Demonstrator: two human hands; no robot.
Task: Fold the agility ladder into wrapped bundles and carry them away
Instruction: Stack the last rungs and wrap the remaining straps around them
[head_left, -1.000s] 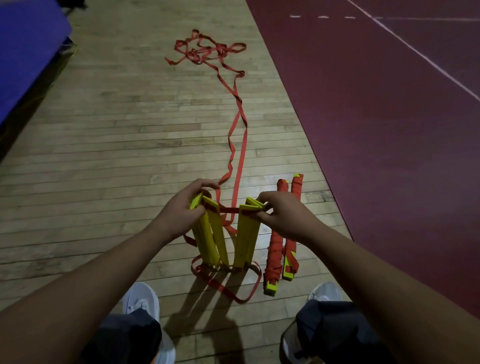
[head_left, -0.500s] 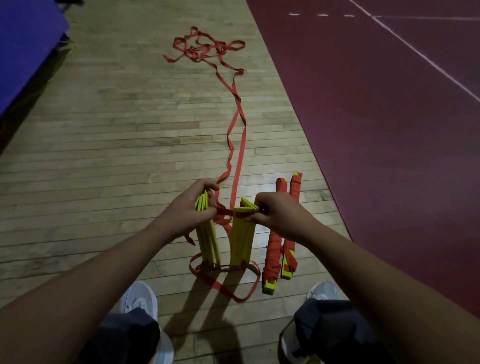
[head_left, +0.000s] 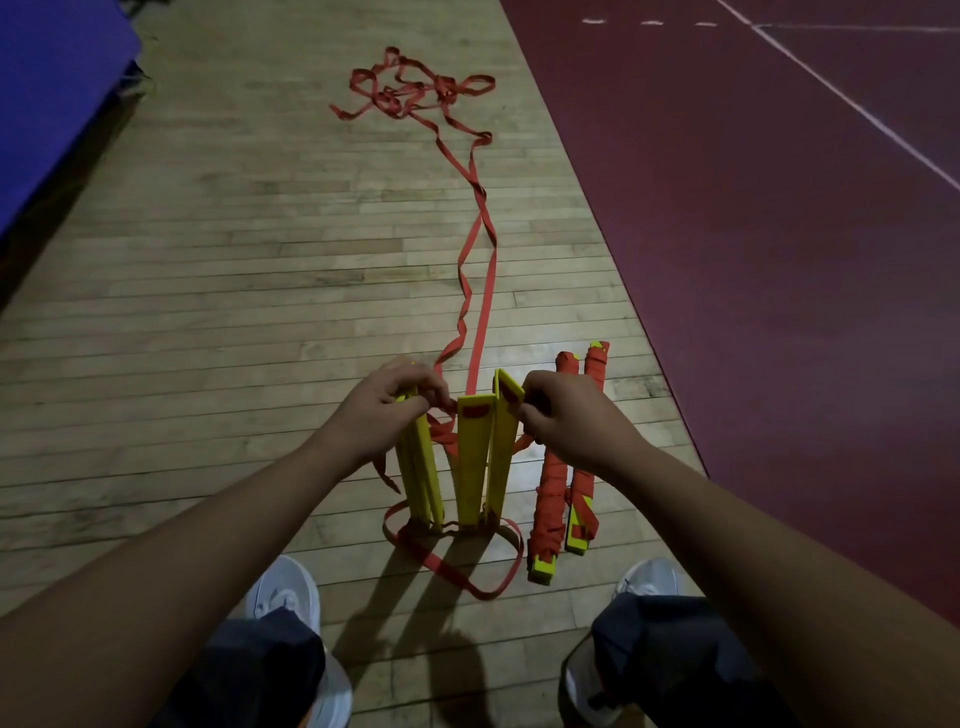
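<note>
Several yellow ladder rungs (head_left: 471, 457) stand upright on end on the wooden floor between my feet. My left hand (head_left: 384, 415) grips the tops of the left rungs. My right hand (head_left: 566, 415) pinches the top of the rightmost rung. Red strap (head_left: 480, 291) runs from the rungs away across the floor to a tangled pile (head_left: 415, 91). A loop of strap (head_left: 467, 571) lies around the rungs' bases. Two wrapped bundles (head_left: 566, 467), yellow rungs bound in red strap, lie flat just right of the standing rungs.
Dark red court surface (head_left: 753, 260) with white lines covers the right side. A blue mat (head_left: 47, 93) lies at the far left. My white shoes (head_left: 285, 592) and dark-trousered knees are at the bottom.
The two rung groups have come closer together than a second ago. My right hand has shifted to the outer rung, leaving one rung standing free in the middle.
</note>
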